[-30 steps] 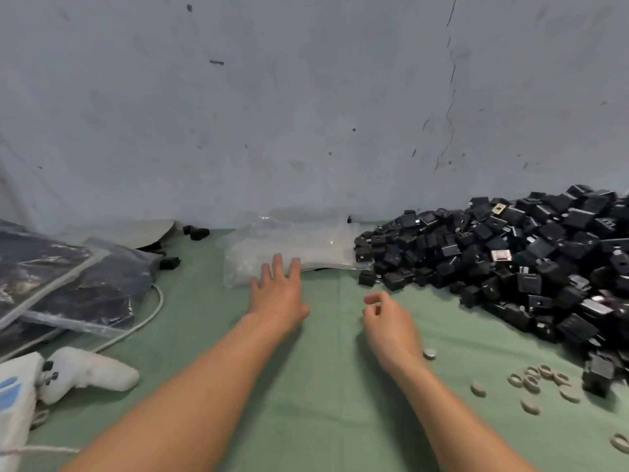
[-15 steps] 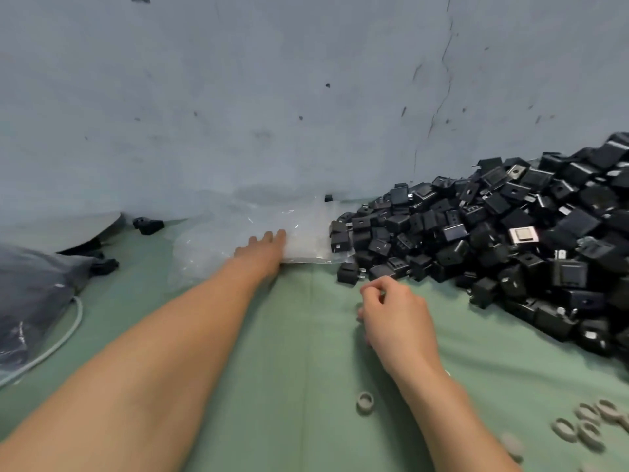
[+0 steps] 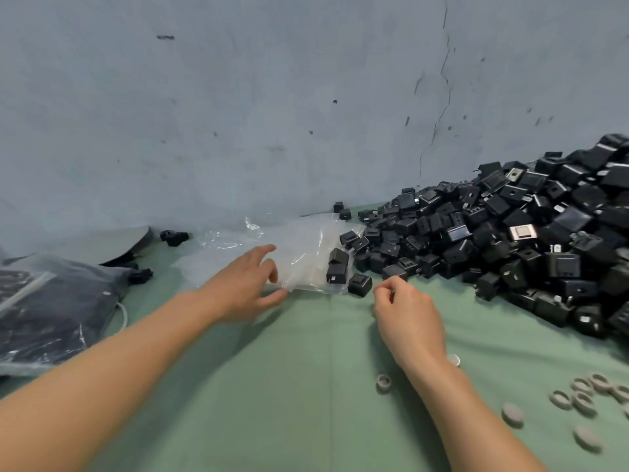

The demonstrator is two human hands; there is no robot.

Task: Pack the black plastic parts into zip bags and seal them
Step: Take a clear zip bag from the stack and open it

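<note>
Fingers (image 3: pixel 394 289) of the right hand (image 3: pixel 408 311): curled into a loose fist, thumb tip set against index tip. The hand is held just near-right of the stack of clear zip bags (image 3: pixel 306 253), apart from it.

Fingers (image 3: pixel 258 254) of the left hand (image 3: pixel 241 287): released, spread and loosely bent, index stretched out. The tips are laid on the stack's near-left edge and the thumb is stretched along that edge.

Near to far:
- Grey rings and caps (image 3: pixel 585 396) are scattered on the green table cover (image 3: pixel 306 420), right of the stack and well nearer. One grey cap (image 3: pixel 384 383) is seen nearer than the stack, close by the right forearm.
- Filled zip bags (image 3: pixel 51 301), dark with contents, are laid flat well left of the stack. A white cable (image 3: pixel 122 315) is curved along their stack-side edge.
- The stack itself is laid flat and crumpled.
- Two loose black parts (image 3: pixel 337 267) are sat on the stack's right end. Another part (image 3: pixel 359 284) is placed just off its near-right corner.
- The pile of black plastic parts (image 3: pixel 510 250) is heaped right of the stack. Its fringe is touching the stack's right end.
- Two stray parts (image 3: pixel 342 211) are seen behind the stack's far-right corner.
- A black piece (image 3: pixel 173 237) and a grey disc (image 3: pixel 112 241) are seen far-left of the stack.
- A cracked blue-grey wall (image 3: pixel 238 114) is seen behind the stack.
</note>
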